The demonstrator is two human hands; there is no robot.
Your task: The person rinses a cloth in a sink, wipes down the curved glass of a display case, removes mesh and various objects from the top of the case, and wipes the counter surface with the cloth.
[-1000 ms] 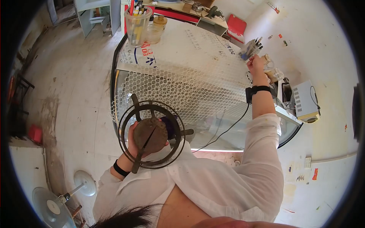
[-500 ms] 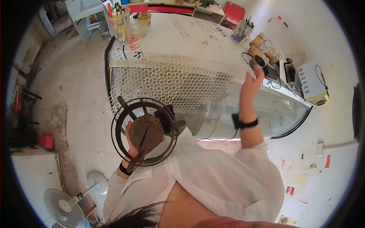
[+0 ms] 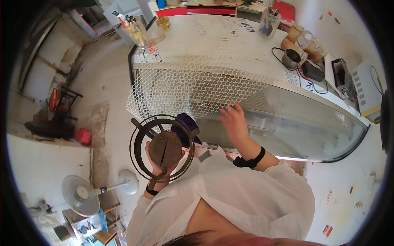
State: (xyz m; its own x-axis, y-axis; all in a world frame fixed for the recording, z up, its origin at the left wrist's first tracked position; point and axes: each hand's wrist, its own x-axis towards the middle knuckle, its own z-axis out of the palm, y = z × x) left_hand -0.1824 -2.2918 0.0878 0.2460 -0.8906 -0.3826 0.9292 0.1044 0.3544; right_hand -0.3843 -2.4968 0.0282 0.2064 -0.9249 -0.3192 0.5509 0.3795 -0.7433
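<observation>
My left hand (image 3: pixel 152 165) is wrapped round the underside of a dark metal ring stand (image 3: pixel 142 128) with short arms. At its middle sits a round brown disc (image 3: pixel 165 148) with a slit; most of my fingers are hidden behind it. A crumpled purple cloth (image 3: pixel 184 125) is beside the disc, partly behind the ring; I cannot tell what holds it. My right hand (image 3: pixel 235 124) is raised with its fingers apart and nothing in it, in front of the glass display case (image 3: pixel 283 127). Near it lies white plastic mesh (image 3: pixel 164 82) draped over the counter's front.
On the counter stand a metal cup (image 3: pixel 291 58), a black adapter box (image 3: pixel 312 71) with cables, several jars (image 3: pixel 295 32) and pen holders (image 3: pixel 269 23) (image 3: pixel 137 33). A microwave-like white appliance (image 3: pixel 367 88) is at right. A standing fan (image 3: pixel 81 195) is at lower left.
My right hand has drawn back from the metal cup on the counter towards my body, its fingers empty. My left hand still holds the ring stand. The view has shifted a little.
</observation>
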